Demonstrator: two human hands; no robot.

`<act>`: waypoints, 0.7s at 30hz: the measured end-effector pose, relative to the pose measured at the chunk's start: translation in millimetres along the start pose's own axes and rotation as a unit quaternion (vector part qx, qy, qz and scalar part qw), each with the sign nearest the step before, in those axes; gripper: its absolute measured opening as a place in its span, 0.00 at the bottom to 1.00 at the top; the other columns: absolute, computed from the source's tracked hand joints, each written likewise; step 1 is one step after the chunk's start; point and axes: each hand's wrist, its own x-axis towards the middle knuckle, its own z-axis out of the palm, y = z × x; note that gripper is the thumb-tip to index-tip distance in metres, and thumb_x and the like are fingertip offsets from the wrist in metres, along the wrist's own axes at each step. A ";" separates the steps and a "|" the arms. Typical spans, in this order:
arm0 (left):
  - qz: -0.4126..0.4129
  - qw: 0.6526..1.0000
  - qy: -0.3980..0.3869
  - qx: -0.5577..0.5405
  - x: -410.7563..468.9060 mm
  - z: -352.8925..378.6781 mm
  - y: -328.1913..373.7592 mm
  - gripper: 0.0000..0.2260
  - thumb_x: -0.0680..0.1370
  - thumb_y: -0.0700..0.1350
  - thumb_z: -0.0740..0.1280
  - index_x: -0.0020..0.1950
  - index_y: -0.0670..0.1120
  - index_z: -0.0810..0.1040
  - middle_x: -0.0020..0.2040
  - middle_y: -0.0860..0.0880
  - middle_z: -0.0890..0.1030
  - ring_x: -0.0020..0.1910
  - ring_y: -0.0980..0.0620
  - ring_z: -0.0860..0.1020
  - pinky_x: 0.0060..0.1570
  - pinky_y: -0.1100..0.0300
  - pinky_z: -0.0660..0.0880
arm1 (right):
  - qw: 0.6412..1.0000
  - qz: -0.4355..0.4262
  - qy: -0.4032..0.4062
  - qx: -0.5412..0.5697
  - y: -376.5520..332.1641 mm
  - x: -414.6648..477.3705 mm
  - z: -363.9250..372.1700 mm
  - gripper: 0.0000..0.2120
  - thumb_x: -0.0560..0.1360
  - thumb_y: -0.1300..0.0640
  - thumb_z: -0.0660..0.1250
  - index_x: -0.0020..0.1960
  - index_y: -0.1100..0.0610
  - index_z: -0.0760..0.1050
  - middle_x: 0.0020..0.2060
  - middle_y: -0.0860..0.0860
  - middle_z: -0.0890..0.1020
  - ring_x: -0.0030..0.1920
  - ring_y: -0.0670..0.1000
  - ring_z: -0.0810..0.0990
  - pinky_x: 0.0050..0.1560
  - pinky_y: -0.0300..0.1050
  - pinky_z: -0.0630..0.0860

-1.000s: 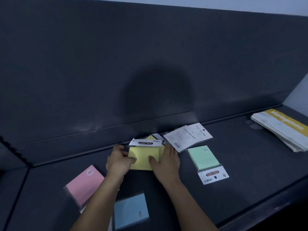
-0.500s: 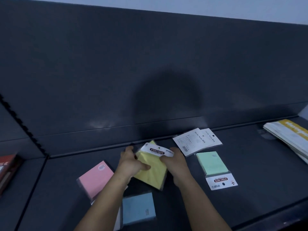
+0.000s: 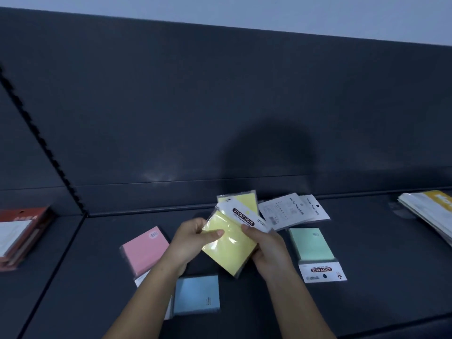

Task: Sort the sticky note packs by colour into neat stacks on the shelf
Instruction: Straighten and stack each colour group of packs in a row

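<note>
1. The dark shelf (image 3: 379, 277) fills the lower view, with its back panel (image 3: 220, 106) rising on the far side. Wide bare room lies between the green pack and the pile at right, and more between the pink pack and the red stack at left. The near edge runs along the bottom right.
2. One pile of white and yellow packets (image 3: 430, 214) lies at the far right. One red-edged stack (image 3: 22, 238) lies at the far left, showing more fully than half a second ago.
3. One held yellow pack (image 3: 230, 250) is in the middle, tilted and off the shelf. It is higher than half a second ago, and a second ago it lay flat.
4. A second yellow pack (image 3: 244, 201) now shows just beyond it, near the back panel.
5. Two white-backed packs (image 3: 291, 211) overlap, just right of that.
6. One green pack (image 3: 311, 243) lies right of the hands, one pink pack (image 3: 146, 250) left and one blue pack (image 3: 195, 294) near. All three lie where they lay before.
7. The left hand (image 3: 192, 241) grips the held yellow pack's left edge, thumb on its face.
8. The right hand (image 3: 271, 250) grips its right edge, fingers curled behind.
</note>
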 end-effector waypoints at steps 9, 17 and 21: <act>0.001 0.938 0.225 -0.265 -74.9 -80.1 0.1 0.08 0.75 0.44 0.68 0.52 0.42 0.77 0.47 0.44 0.84 0.44 0.46 0.83 0.38 0.55 0.80 | 0.993 0.093 -0.021 0.068 16.0 -6.8 49.2 0.04 0.71 0.64 0.69 0.46 0.59 0.78 0.45 0.56 0.83 0.43 0.53 0.83 0.35 0.42 0.80; 0.026 0.784 0.491 -0.379 -191.5 -182.3 -37.5 0.06 0.76 0.36 0.66 0.51 0.43 0.73 0.41 0.47 0.81 0.37 0.51 0.80 0.37 0.56 0.79 | 0.966 0.130 -0.222 -0.034 95.7 -85.4 170.9 0.07 0.73 0.67 0.67 0.50 0.63 0.77 0.42 0.57 0.84 0.43 0.53 0.84 0.32 0.42 0.80; 0.046 0.717 0.579 -0.385 -247.1 -242.1 -60.8 0.09 0.75 0.34 0.66 0.53 0.42 0.70 0.44 0.44 0.78 0.38 0.49 0.77 0.39 0.54 0.75 | 0.951 0.122 -0.263 -0.108 143.3 -131.2 233.2 0.08 0.73 0.68 0.66 0.50 0.60 0.75 0.41 0.55 0.83 0.34 0.48 0.83 0.28 0.41 0.78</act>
